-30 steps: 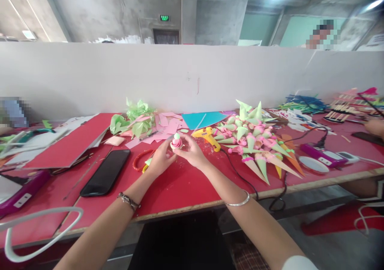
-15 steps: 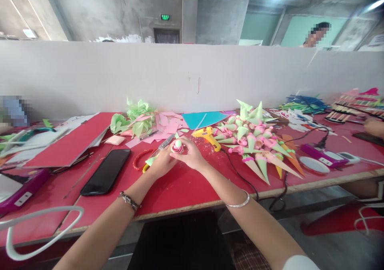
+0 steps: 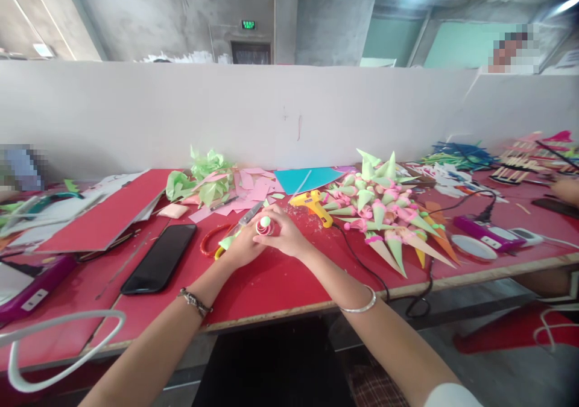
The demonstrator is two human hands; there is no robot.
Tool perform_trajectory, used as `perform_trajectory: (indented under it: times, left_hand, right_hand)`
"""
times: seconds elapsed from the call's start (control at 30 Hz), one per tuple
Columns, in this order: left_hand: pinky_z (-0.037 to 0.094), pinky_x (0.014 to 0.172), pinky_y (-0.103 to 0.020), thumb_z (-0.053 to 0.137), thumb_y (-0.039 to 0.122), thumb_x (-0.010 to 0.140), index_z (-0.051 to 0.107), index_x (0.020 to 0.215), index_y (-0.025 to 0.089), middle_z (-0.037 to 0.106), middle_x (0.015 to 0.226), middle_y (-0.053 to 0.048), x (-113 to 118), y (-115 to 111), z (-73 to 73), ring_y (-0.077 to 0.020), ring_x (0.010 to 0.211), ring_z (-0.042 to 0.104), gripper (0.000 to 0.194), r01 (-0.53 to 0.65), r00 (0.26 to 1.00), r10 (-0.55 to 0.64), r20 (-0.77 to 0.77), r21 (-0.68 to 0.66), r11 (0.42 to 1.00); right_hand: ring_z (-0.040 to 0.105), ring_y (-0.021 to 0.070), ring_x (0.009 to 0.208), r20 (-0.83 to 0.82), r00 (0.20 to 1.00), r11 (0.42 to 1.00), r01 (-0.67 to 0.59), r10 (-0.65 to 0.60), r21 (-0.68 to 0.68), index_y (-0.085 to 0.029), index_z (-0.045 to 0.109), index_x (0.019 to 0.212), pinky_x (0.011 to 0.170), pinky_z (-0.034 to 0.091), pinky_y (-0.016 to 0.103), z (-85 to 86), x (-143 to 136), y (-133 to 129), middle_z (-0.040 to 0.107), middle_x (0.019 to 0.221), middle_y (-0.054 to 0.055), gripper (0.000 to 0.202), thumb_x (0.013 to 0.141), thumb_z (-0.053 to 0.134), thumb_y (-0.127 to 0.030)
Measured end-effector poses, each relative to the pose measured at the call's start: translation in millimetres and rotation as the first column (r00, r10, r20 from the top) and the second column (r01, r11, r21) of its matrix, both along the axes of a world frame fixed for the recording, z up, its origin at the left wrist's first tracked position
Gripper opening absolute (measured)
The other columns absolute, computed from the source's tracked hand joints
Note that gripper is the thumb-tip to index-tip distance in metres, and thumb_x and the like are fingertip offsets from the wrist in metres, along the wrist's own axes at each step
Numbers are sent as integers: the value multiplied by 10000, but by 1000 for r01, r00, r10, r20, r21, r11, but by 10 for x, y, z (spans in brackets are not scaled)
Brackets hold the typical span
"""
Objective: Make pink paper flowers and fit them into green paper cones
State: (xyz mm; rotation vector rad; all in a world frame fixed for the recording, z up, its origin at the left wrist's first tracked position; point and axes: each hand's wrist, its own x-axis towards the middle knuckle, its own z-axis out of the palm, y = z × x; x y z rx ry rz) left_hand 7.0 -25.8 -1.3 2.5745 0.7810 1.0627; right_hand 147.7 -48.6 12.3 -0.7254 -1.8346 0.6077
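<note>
Between my two hands is a small pink paper flower point(image 3: 264, 228) with a pale green centre, held above the red table. My left hand point(image 3: 245, 244) closes on it from the left and my right hand point(image 3: 286, 233) curls around it from the right, thumb at its near side. Scissors point(image 3: 212, 238) with orange-red handles lie beside my left hand, partly hidden by it. A yellow glue gun point(image 3: 312, 207) rests just beyond my right hand. To its right is a heap of green and pink paper cones with flowers point(image 3: 382, 205).
Left of my arms lie a black phone point(image 3: 159, 259) and a red board point(image 3: 108, 214). Pink paper scraps point(image 3: 257, 187), crumpled green paper point(image 3: 210, 172) and a teal sheet point(image 3: 307, 181) line the back. A purple power strip point(image 3: 486, 235) and another person's hand point(image 3: 567, 191) are at right.
The flower has tilted slightly and shifted a little left between my hands, its pale green centre lower. The person behind the partition has moved right.
</note>
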Motion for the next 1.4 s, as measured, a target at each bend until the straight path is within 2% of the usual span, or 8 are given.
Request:
perform_trajectory:
  times: [0.2, 0.33, 0.53, 0.67, 0.8, 0.97, 1.23, 1.4]
  left_hand:
    - [447, 633, -280, 385, 134, 696, 446, 676, 173, 522, 696, -17, -3, -6, 11, -139, 642, 485, 75, -34, 999, 34, -13, -14, 999]
    - [452, 678, -292, 389, 144, 689, 460, 691, 177, 512, 691, -14, 1, -5, 16, -151, 698, 500, 77, -33, 999, 33, -7, -10, 999]
    - [435, 615, -268, 379, 118, 658, 446, 650, 172, 497, 652, -3, -27, 20, -14, -138, 638, 479, 87, -26, 1000, 26, -18, -19, 999]
    - [410, 561, -249, 406, 157, 679, 447, 655, 172, 500, 652, -2, -37, 33, -37, -128, 598, 459, 50, -49, 998, 48, -30, -28, 998]
    - [433, 644, -275, 414, 185, 713, 465, 686, 175, 513, 681, -12, -31, 30, -24, -146, 667, 483, 59, -63, 998, 62, -22, -46, 997]
    - [433, 694, -285, 394, 143, 725, 474, 675, 172, 496, 696, -12, -32, 2, 15, -152, 693, 486, 99, -37, 999, 36, -12, -30, 999]
    - [430, 676, -310, 418, 140, 694, 435, 628, 174, 486, 679, -11, -19, 11, 10, -158, 683, 463, 76, -58, 998, 58, -2, -19, 998]
    - [424, 778, -320, 388, 85, 703, 497, 770, 166, 519, 806, -36, -27, -7, 40, -187, 849, 497, 152, -44, 999, 44, 6, -28, 999]
  right_hand:
    - [466, 168, 983, 32, 999, 1000, -27, 27, 6, -266, 605, 954, 902, 368, 319, 15, 5, -10, 439, 948, 15, 292, 669, 665, -282]
    - [483, 172, 951, 5, 1000, 1000, 0, 0, 6, -248, 615, 876, 882, 382, 322, 6, -1, 4, 451, 934, 14, 245, 647, 681, -306]
    - [452, 178, 1012, 56, 997, 998, -55, 55, -4, -283, 571, 1037, 913, 359, 329, 45, 17, -45, 440, 986, 19, 382, 667, 666, -304]
    - [458, 173, 1005, 40, 998, 999, -47, 48, -5, -267, 611, 951, 902, 366, 312, 54, 12, -47, 438, 968, 17, 291, 666, 668, -281]
    - [478, 170, 961, 18, 999, 999, -33, 33, -6, -248, 611, 906, 875, 383, 317, 33, 3, -21, 456, 948, 19, 256, 663, 668, -306]
    - [449, 190, 1023, 48, 999, 999, -20, 18, 40, -295, 526, 1077, 912, 351, 355, 25, 11, -26, 464, 1029, 25, 451, 653, 678, -314]
    - [477, 174, 964, 31, 999, 998, 15, -17, 60, -259, 612, 901, 884, 368, 328, 31, 4, -21, 463, 941, 16, 245, 667, 667, -307]
    - [454, 191, 1009, 52, 998, 996, 26, -31, 85, -287, 537, 1066, 907, 354, 357, 22, 13, -19, 473, 1009, 30, 422, 667, 666, -328]
